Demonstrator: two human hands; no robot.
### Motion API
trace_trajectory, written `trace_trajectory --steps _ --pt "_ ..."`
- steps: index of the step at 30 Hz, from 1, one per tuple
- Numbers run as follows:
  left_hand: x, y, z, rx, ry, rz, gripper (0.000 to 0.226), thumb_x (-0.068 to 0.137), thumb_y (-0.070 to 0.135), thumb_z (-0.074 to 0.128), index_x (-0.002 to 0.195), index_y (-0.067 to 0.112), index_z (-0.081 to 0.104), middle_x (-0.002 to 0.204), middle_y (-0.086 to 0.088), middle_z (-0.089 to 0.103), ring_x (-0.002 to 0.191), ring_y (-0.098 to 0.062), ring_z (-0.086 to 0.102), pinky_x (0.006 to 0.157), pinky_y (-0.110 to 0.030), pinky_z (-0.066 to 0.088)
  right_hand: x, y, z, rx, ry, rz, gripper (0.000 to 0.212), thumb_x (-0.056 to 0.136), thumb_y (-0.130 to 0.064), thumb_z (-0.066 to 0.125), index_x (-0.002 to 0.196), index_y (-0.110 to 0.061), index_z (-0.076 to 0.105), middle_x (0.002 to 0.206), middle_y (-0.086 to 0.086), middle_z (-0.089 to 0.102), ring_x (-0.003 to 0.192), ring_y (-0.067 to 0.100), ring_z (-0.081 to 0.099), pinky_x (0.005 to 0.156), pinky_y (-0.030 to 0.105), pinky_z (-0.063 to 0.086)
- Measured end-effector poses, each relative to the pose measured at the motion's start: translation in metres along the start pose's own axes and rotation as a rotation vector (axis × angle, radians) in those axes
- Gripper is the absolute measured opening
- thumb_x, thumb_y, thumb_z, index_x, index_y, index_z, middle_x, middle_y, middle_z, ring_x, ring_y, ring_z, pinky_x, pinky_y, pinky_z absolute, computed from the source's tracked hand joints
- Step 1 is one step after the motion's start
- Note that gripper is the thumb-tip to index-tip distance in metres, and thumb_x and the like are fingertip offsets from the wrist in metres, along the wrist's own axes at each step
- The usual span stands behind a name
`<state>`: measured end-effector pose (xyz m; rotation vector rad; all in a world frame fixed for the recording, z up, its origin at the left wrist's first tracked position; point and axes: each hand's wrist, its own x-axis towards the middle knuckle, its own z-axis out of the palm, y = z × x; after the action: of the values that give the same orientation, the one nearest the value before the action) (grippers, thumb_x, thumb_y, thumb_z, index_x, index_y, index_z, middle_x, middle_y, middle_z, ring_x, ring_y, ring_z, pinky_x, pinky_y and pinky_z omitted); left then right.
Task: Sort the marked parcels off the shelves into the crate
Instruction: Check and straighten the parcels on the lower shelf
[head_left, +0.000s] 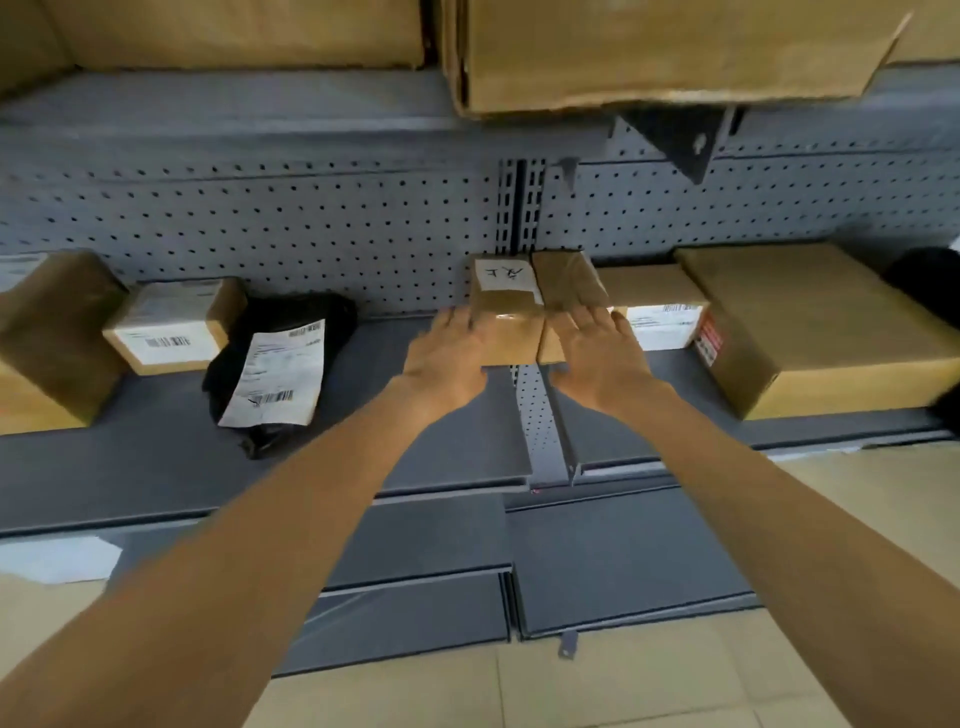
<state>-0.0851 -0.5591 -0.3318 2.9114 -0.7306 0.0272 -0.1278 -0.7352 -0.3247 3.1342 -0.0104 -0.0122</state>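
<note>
— Where is the small tape-wrapped brown parcel with the handwritten white label (505, 291)?

— At the back of the grey metal shelf (156, 467), just beside the seam between two boards. It touches a second tape-wrapped brown parcel (566, 280), which bears no mark that we can see. Our left grip (452, 358) lies against its near left corner and our right grip (597, 358) over the neighbour's front. Fingers are straight on both: released, nothing clasped yet.

— So what worries us?

— Dragging both forward on flat fingers. The tape looks slick, so one could skid away or tip off the shelf edge. We also risk sweeping the unmarked one along.

— And overhead?

— The big cardboard box (675, 52) juts past the upper shelf (260, 98), so lifting high could knock it. The crate is out of view, so we cannot judge the carry.
</note>
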Motion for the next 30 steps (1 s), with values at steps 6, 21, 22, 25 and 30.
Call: trace_trajectory --steps 6,21,22,25,30 --pt "0.058 0.002 0.028 -0.049 0.029 0.071 0.077 0.083 0.013 0.066 0.146 0.018 0.023 0.158 -0.006 0.015 0.137 -0.038 0.025 0.098 -0.049 0.045 0.032 0.003 0.028 -0.023 0.187 -0.067 0.066 0.086 -0.031 0.060 0.144 -0.021 0.030 0.149 0.001 0.035 0.136 0.025 0.032 0.114 0.041 0.021" --pt "-0.022 -0.048 0.026 -0.849 0.428 -0.175 0.070 0.079 0.013 0.075 0.140 0.017 0.041 0.138 0.000 0.049 0.123 -0.012 0.047 0.102 -0.027 0.039 -0.012 -0.032 0.031 1.034 0.364 0.172 0.057 0.089 -0.036 0.064 0.139 -0.020 0.042 0.140 -0.001 0.048 0.125 0.015 0.047 0.097 0.025 0.041" --pt "-0.033 -0.049 0.026 -0.898 0.457 -0.191 0.070 0.078 0.013 0.075 0.139 0.016 0.042 0.136 0.002 0.049 0.122 -0.009 0.047 0.102 -0.024 0.039 -0.014 -0.041 0.028 1.212 0.258 0.227 0.061 0.088 -0.042 0.064 0.141 -0.024 0.039 0.140 -0.003 0.048 0.123 0.014 0.050 0.099 0.029 0.044" --pt "-0.056 -0.043 0.032 -0.948 0.481 -0.179 0.069 0.077 0.009 0.075 0.136 0.013 0.041 0.136 0.008 0.042 0.126 -0.009 0.044 0.104 -0.022 0.038 -0.016 -0.067 0.023 1.615 -0.101 0.286 0.076 0.083 -0.055 0.063 0.146 -0.029 0.027 0.134 -0.003 0.052 0.113 0.015 0.058 0.086 0.042 0.057" --pt "-0.077 -0.038 0.041 -0.904 0.419 -0.110 0.068 0.073 0.000 0.077 0.129 0.007 0.039 0.138 0.005 0.030 0.125 -0.005 0.041 0.096 -0.015 0.043 -0.016 -0.092 0.027 1.622 -0.105 0.261 0.072 0.074 -0.053 0.074 0.131 -0.032 0.036 0.110 -0.018 0.058 0.097 0.006 0.064 0.071 0.043 0.061"
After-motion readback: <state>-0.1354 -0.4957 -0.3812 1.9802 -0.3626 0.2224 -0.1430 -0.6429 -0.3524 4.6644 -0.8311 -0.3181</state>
